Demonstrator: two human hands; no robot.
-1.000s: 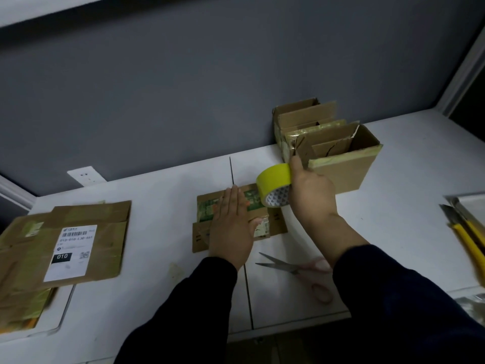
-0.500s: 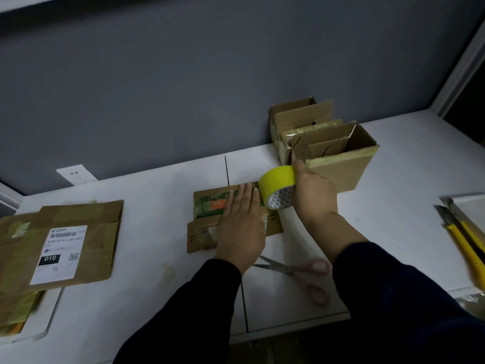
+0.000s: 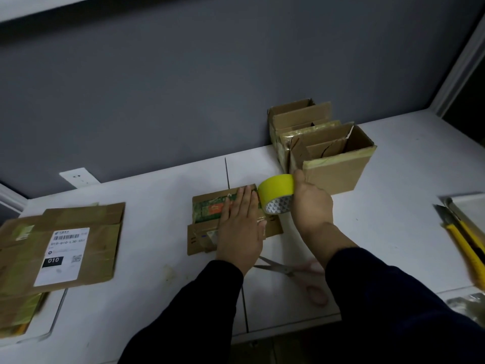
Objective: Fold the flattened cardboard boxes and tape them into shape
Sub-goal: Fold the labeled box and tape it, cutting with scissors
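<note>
A small brown cardboard box with a green printed panel lies flat on the white table in the middle. My left hand presses flat on its right part, fingers straight. My right hand grips a yellow roll of tape at the box's right edge, just above the cardboard. The tape's loose end is hidden under my left hand.
Pink-handled scissors lie near the table's front edge, under my right forearm. Two folded open boxes stand at the back. A stack of flattened boxes lies at the left. Yellow utility knives and a tray sit at the right.
My left hand has slid rightward along the box toward the tape roll. The right hand and the roll have held about the same place at the box's right edge.
</note>
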